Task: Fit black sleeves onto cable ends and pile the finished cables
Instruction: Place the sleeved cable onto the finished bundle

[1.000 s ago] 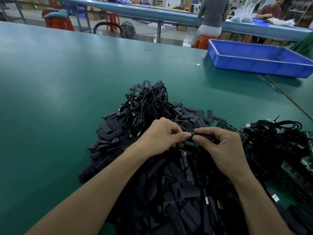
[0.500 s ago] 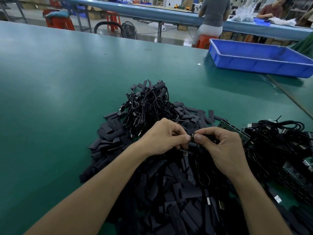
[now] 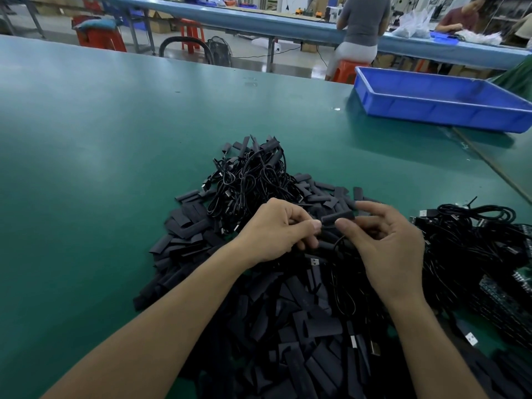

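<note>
Sleeve pile central, tray far right

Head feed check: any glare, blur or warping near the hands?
Head view: soft glare patches on the green table; sleeve between left hand and right hand is fairly sharp, but black pile beneath lacks contrast; wide-angle skews the blue tray.

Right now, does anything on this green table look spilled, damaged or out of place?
Nothing stands out. The flat black sleeves lie heaped on the green table, sleeved black cables are piled behind them, and the left hand and right hand pinch one black sleeve between them.
</note>
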Demonstrator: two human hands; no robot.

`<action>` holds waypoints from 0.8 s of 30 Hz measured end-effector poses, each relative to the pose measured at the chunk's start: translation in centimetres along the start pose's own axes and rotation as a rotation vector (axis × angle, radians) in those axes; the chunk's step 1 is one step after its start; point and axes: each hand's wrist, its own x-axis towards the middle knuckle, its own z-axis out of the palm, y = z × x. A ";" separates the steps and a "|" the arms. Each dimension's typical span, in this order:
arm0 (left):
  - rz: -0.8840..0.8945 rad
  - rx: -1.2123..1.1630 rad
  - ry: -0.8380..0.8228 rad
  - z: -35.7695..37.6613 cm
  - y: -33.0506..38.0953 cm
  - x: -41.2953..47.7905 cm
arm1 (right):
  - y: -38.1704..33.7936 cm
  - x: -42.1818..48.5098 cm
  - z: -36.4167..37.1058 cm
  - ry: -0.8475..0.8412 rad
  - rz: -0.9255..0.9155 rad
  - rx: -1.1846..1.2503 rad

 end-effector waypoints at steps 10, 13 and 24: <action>-0.018 0.009 0.071 0.2 0.0 -0.1 | 0.0 -0.6 0.8 -0.010 -0.089 -0.169; -0.014 0.025 0.074 0.2 -0.1 -0.1 | -0.1 -0.7 0.8 -0.037 -0.080 -0.176; -0.004 0.025 0.082 0.2 0.0 -0.1 | 0.2 -0.5 0.7 0.008 -0.023 -0.129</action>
